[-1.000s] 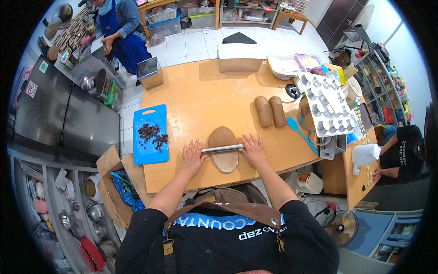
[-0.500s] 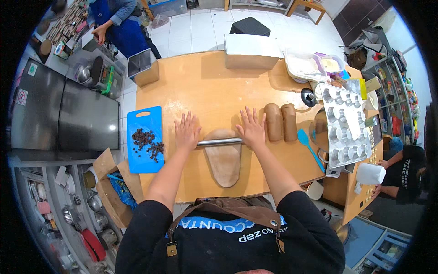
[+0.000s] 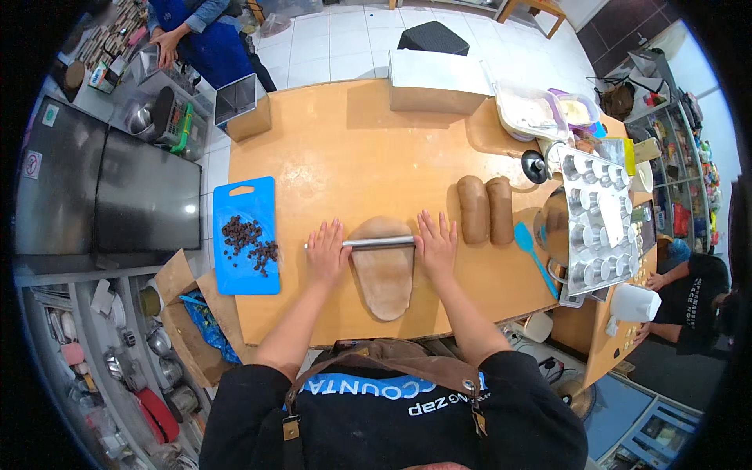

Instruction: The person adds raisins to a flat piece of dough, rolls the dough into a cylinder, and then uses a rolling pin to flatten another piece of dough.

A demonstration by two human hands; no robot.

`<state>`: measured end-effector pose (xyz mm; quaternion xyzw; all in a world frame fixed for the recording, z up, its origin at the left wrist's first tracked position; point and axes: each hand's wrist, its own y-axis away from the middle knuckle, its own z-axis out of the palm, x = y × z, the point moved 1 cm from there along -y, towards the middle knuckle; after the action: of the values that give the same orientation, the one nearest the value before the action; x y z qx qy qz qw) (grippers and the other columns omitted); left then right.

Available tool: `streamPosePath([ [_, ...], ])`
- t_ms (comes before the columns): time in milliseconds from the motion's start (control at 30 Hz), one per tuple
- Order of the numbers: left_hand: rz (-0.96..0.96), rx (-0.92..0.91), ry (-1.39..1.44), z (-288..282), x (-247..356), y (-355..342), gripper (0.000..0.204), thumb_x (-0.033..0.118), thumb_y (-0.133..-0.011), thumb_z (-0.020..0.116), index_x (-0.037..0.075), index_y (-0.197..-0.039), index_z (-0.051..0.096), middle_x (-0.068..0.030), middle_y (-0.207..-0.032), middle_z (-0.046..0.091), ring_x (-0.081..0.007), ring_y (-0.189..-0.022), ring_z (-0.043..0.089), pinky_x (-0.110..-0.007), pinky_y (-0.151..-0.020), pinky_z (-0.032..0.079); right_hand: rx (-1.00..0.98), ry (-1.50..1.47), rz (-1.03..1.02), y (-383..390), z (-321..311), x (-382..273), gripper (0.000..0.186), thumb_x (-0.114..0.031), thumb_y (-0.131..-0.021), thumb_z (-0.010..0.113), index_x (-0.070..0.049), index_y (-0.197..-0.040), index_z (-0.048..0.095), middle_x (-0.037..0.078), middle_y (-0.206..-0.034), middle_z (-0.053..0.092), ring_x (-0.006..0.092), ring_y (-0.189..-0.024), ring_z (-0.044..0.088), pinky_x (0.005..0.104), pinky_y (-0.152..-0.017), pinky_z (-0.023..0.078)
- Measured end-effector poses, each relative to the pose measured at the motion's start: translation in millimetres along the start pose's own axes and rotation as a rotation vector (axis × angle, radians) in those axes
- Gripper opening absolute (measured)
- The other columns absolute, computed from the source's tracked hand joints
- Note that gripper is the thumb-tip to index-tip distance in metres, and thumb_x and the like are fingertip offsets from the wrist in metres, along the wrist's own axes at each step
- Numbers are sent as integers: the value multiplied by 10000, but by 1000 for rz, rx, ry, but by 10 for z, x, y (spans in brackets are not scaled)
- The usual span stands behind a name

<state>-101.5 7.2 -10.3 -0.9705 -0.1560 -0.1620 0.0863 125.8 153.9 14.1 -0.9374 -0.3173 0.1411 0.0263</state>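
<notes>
A metal rolling pin (image 3: 381, 242) lies crosswise over a flattened oval of light brown dough (image 3: 384, 283) on the wooden table. My left hand (image 3: 326, 252) rests flat on the pin's left end, its fingers stretched forward. On the right end lies my right hand (image 3: 436, 249), also flat with fingers spread. Neither hand wraps around the pin. Two smooth brown dough rolls (image 3: 473, 210) (image 3: 500, 210) sit side by side just right of my right hand. To the left of my left hand, a blue cutting board (image 3: 246, 205) carries a pile of dark chocolate pieces (image 3: 243, 233).
A blue spatula (image 3: 536, 261) and a muffin tray with foil cups (image 3: 577, 196) are at the right. Loaf tins (image 3: 439, 82) (image 3: 252, 125) and plastic tubs (image 3: 526, 116) stand along the far edge. One person (image 3: 196, 39) stands far left; another (image 3: 693, 301) works at the right.
My hands have come closer together along the rolling pin and slid back toward me; the pin is in nearly the same place. The far-left person's hands have come together.
</notes>
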Motion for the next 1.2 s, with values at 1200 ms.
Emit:
streamPosePath([
  [1200, -18, -24, -168, 3, -275, -1186, 513, 399, -940, 460, 116, -1368, 473, -65, -1485, 380, -320, -1384, 311, -521, -1148, 146, 60, 39, -81, -1063, 156, 213, 400, -347, -929, 508, -133, -1265, 554, 23, -1298, 562, 236, -1198, 518, 462, -1053, 310],
])
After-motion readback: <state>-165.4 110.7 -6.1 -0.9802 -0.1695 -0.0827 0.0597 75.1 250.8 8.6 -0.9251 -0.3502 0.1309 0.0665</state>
